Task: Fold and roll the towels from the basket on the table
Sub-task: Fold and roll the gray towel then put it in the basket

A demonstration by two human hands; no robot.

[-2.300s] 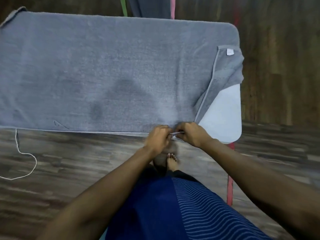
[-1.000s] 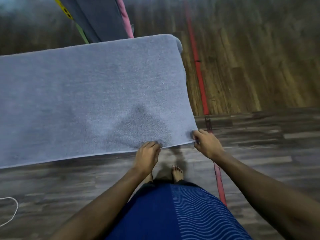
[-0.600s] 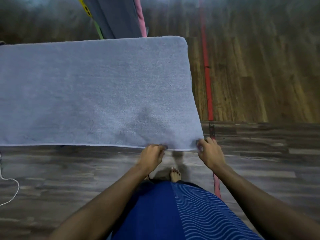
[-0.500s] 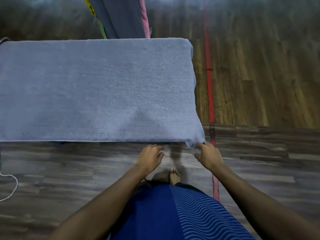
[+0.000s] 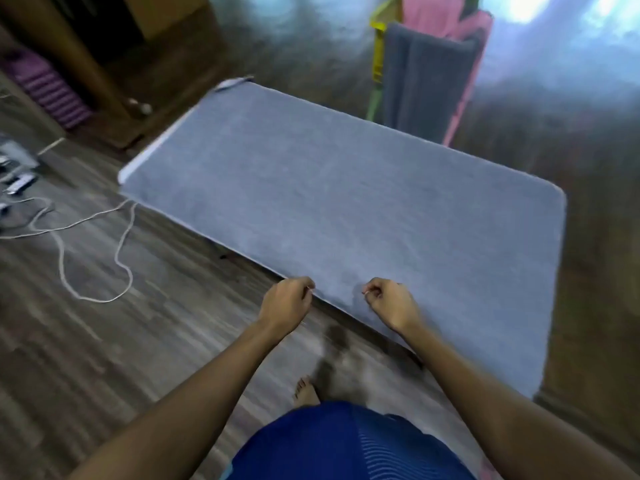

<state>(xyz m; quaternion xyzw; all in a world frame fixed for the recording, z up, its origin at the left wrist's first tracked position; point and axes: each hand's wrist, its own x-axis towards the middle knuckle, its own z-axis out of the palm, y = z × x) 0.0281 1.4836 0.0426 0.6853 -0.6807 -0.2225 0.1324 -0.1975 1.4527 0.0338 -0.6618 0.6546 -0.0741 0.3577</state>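
Note:
A large grey towel [image 5: 346,195] lies spread flat over the table [image 5: 157,147], whose white edge shows only at the far left. My left hand [image 5: 287,303] is at the towel's near edge with its fingers curled; the blur hides whether it pinches the hem. My right hand [image 5: 391,303] hovers just over the towel near that edge, fingers curled, and the cloth under it lies flat. Behind the table stands a pink and yellow basket [image 5: 460,39] with another dark grey towel [image 5: 422,74] draped over it.
A white cable [image 5: 65,244] loops across the wooden floor on the left, near some devices [image 5: 14,174]. A purple striped item [image 5: 52,91] and wooden furniture [image 5: 86,64] stand at the far left. My bare foot [image 5: 306,393] is close to the table.
The view has swung left and up, so the whole towel shows. Both hands have left the towel's right front corner and now sit further left along the near edge.

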